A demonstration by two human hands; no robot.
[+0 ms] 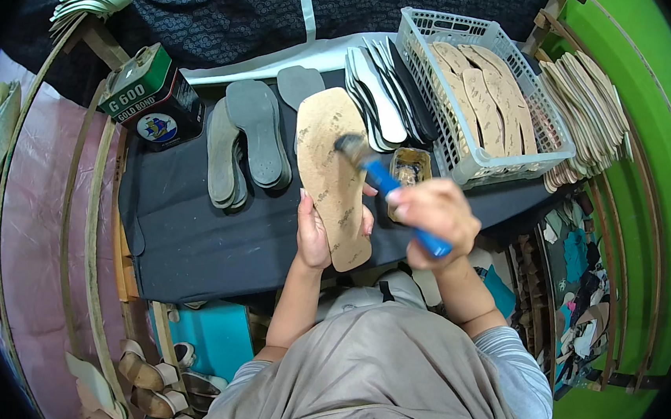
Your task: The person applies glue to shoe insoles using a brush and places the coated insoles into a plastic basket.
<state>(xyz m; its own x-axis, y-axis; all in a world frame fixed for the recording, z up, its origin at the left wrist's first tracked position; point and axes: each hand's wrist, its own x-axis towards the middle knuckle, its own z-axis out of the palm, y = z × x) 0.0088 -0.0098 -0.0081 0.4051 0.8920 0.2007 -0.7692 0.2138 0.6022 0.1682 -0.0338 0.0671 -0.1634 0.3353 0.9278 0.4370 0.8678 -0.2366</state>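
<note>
A grey-brown cloth point(371, 362) is covering the person's front at the near edge. Beyond it, the left hand point(313, 237) is holding a tan insole point(331, 189) from behind, thumb along its left edge and fingertips curling round its right; the insole is standing tilted above the dark table point(191, 237). The right hand's point(441, 218) fingers are closing round the blue handle of a brush point(385, 183), its bristles showing over the insole's upper part; I cannot tell how firmly they are pressing. Just beyond, a small container point(394, 171) is sitting right of the insole, while 2 piles of grey soles point(254, 136) are lying left. Farther back, white insoles point(372, 94) are leaning beside black pieces point(413, 97), near a crate point(512, 172) that is holding tan sheets point(482, 99), and a metal can point(148, 88) is standing far left.
</note>
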